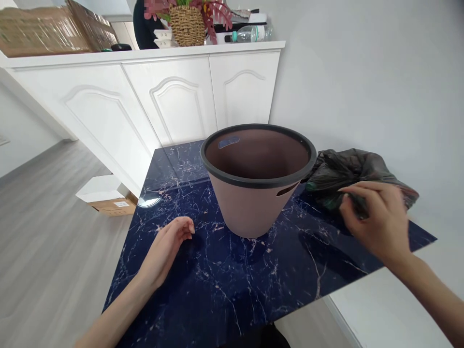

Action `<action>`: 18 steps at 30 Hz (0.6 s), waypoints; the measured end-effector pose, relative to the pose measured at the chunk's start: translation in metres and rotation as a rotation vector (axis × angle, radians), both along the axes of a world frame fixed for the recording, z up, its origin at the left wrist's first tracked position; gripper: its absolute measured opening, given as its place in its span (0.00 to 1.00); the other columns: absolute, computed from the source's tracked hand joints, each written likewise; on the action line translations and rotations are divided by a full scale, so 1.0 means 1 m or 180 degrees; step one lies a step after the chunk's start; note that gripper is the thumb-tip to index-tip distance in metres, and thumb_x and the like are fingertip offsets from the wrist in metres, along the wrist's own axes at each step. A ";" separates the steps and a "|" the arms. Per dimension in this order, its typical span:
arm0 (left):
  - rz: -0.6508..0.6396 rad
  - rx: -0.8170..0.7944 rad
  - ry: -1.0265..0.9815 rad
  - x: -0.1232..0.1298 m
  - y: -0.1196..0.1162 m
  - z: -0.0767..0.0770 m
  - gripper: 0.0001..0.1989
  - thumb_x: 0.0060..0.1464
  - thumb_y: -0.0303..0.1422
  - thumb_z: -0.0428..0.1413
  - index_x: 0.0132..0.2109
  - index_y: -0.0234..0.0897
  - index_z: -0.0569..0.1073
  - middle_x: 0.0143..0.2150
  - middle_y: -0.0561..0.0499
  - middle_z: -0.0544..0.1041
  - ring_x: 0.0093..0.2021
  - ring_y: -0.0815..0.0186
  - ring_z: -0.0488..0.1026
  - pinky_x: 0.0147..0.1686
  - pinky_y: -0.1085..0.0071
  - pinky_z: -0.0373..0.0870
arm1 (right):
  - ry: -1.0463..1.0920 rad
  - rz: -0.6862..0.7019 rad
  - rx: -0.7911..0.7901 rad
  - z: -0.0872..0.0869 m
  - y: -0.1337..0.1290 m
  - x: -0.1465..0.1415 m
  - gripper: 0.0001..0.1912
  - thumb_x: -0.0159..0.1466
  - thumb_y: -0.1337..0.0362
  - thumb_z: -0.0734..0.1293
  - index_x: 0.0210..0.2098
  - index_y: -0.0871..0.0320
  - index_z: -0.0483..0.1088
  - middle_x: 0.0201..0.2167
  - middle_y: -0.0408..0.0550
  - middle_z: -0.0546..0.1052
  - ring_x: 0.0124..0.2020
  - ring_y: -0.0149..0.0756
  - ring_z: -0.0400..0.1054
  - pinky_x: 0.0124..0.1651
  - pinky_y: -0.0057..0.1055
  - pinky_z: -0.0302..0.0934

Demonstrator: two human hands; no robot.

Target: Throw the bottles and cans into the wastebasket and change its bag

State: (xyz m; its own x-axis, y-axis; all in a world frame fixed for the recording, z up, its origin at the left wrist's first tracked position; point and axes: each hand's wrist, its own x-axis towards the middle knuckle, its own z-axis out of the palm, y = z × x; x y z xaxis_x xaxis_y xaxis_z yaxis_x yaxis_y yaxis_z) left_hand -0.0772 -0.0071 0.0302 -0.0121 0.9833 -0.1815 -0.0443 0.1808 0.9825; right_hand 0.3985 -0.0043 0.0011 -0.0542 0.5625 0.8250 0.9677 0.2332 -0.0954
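A brownish-pink bin [248, 208] with a dark rim stands upright on the blue marbled table [224, 290]. No bag lines the inside that shows. To its left, my left hand [168, 246] hovers near the table with curled fingers and holds nothing visible. On the right, my right hand [379, 220] is in front of a black plastic bag [348, 166], its thumb and fingers curved apart with a gap between them. Whether the fingers touch the bag is unclear. The bag lies bunched up against the wall, behind and right of the bin.
Behind the table stands a white cabinet [177, 101] with a wicker vase [187, 26], a plastic bottle [250, 34] and a large cardboard box [43, 31] on top. A smaller box [108, 195] sits on the floor at left. Someone in dark clothing is partly visible behind the cabinet.
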 end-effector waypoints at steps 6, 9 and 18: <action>-0.0058 0.0371 0.0272 0.021 0.030 -0.008 0.15 0.61 0.46 0.63 0.39 0.38 0.79 0.35 0.50 0.76 0.39 0.61 0.71 0.44 0.67 0.69 | 0.0316 0.1185 -0.1088 -0.015 0.004 -0.068 0.07 0.74 0.66 0.65 0.49 0.53 0.75 0.48 0.52 0.79 0.45 0.43 0.78 0.48 0.39 0.71; -0.0031 0.0483 0.0380 0.020 0.038 -0.014 0.15 0.61 0.46 0.63 0.39 0.38 0.79 0.34 0.51 0.75 0.36 0.62 0.71 0.43 0.67 0.68 | 0.0859 0.1334 -0.1633 -0.028 0.019 -0.087 0.08 0.74 0.64 0.63 0.46 0.53 0.75 0.46 0.51 0.79 0.36 0.38 0.75 0.39 0.36 0.69; -0.0195 0.0672 0.0741 0.013 0.036 -0.019 0.16 0.64 0.49 0.62 0.40 0.39 0.79 0.30 0.52 0.74 0.32 0.62 0.71 0.39 0.66 0.68 | 0.1667 0.1282 -0.1643 -0.040 0.100 -0.112 0.14 0.64 0.63 0.66 0.47 0.54 0.79 0.54 0.60 0.83 0.58 0.58 0.75 0.58 0.53 0.71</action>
